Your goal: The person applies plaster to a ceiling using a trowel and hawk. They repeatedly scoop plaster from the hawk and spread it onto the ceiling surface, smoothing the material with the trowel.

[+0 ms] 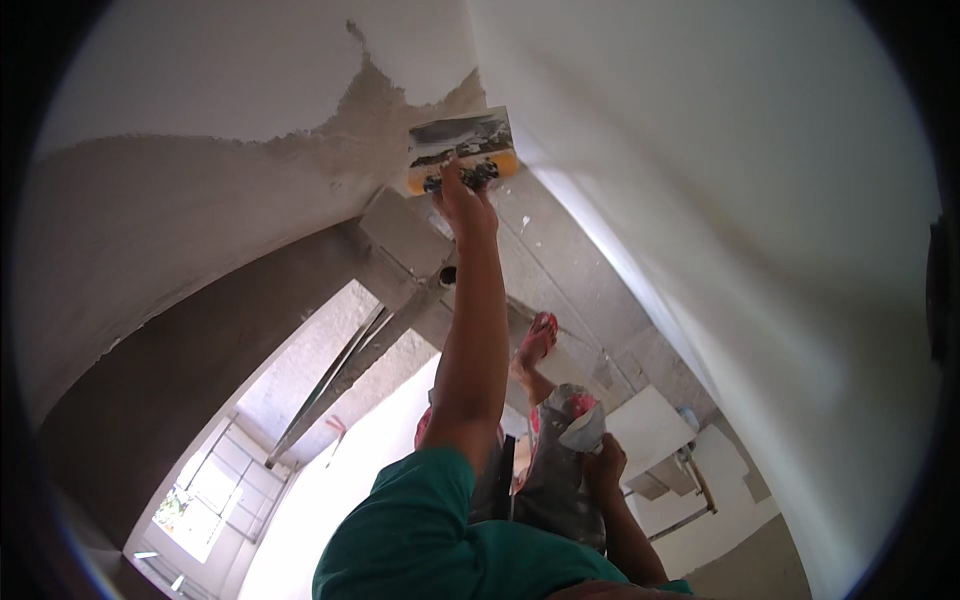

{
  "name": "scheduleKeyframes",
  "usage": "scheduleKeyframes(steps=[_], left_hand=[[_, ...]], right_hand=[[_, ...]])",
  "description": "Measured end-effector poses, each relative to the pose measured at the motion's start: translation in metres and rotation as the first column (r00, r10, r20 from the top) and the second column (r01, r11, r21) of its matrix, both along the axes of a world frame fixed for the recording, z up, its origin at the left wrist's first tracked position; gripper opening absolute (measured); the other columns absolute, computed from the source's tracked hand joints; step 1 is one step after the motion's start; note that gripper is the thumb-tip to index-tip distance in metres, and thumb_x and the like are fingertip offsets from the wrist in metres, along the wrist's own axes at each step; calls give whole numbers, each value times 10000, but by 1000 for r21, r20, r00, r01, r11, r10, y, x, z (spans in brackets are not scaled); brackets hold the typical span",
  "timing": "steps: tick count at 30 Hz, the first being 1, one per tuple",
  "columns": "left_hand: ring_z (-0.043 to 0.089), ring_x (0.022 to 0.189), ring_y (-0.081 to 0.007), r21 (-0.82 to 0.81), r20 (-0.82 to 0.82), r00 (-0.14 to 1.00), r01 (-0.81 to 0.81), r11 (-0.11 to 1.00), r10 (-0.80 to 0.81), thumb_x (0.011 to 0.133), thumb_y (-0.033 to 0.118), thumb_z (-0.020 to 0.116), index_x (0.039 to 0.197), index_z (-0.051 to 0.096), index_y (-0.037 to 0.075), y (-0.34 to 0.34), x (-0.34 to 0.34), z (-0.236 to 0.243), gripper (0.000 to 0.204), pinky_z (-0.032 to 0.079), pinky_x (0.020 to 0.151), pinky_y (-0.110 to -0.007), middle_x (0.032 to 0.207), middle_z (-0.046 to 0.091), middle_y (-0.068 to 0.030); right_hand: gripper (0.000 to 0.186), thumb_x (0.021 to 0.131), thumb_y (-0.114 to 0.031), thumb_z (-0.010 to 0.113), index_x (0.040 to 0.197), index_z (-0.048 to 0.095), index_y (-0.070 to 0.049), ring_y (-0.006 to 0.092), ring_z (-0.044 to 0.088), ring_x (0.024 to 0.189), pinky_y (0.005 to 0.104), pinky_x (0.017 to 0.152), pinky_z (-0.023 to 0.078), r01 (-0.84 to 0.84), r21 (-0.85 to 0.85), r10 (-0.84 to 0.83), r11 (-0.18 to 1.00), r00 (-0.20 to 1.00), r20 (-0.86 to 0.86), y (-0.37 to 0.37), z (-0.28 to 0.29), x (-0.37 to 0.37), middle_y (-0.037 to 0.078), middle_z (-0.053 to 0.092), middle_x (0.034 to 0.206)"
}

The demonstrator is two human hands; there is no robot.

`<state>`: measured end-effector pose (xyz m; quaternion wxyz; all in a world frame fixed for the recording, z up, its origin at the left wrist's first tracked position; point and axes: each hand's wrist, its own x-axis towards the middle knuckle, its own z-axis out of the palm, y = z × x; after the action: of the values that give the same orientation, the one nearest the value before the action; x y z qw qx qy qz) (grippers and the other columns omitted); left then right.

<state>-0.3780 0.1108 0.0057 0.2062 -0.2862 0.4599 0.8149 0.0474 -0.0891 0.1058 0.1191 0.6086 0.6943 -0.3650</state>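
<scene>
Wall (230, 75), coating seemingly part done.
Blade (462, 132), upper centre, gripped in left hand (466, 206); trowel (582, 430), lower centre-right, held by right hand (604, 466); white upper left, grey patch (250, 175) beneath apparently left.

Trowel (480, 138): smeared grey and white, black blotches, yellow-orange along base. Smaller tool (582, 432): whitish. Shirt (400, 520): green. Trousers (555, 485): mottled grey. Sandal (541, 338): red. Right wall (740, 150): white. Left wall (240, 70): white, raggedly blotched grey-brown.

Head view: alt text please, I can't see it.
The left hand holds a wide blade up near where a patchy wall meets a smooth white wall. The right hand, lower, holds a smaller white-smeared tool by one knee.
</scene>
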Motion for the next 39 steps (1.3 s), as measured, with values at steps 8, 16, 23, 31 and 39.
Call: scheduleKeyframes(steps=[8,16,23,31,39], left_hand=[[566,1012,-214,57,-82,954,293,954,-288,895,139,524,1170,506,-8,-109,73,48,312,462,916,-341,1121,561,-112],[543,1060,-187,-64,-105,792,598,799,-601,942,236,435,1299,427,23,-172,103,81,415,439,906,-312,1215,520,-104],[556,1096,-240,-10,-93,597,800,600,-797,764,32,670,1307,375,-18,-202,103,151,620,467,902,-375,1258,509,-169],[599,992,-327,-796,-255,129,535,284,-958,786,55,617,1172,449,-39,-211,90,173,432,484,827,-416,1077,578,-237],[494,661,-152,-558,-341,683,406,723,-646,860,145,517,978,435,18,-262,67,167,191,436,537,-292,819,488,-84]], right_hand=[[351,714,9,658,1053,566,16,166,585,843,305,782,477,228,-351,-408,908,668,-622,130,55,-220,78,604,937],[297,833,-79,635,1120,585,-25,123,583,897,274,751,479,107,-394,-378,913,589,-714,136,80,-293,66,622,1036],[312,823,-102,662,1109,580,-7,144,592,800,277,712,480,89,-350,-323,933,638,-699,126,79,-298,70,626,956],[423,798,-51,671,1198,535,-34,167,564,911,302,824,480,-166,-428,-217,888,668,-711,94,77,-296,66,551,1076],[439,806,21,591,1191,399,-67,198,457,1063,297,879,423,-28,-254,-205,967,506,-838,142,59,-312,113,423,1138]])
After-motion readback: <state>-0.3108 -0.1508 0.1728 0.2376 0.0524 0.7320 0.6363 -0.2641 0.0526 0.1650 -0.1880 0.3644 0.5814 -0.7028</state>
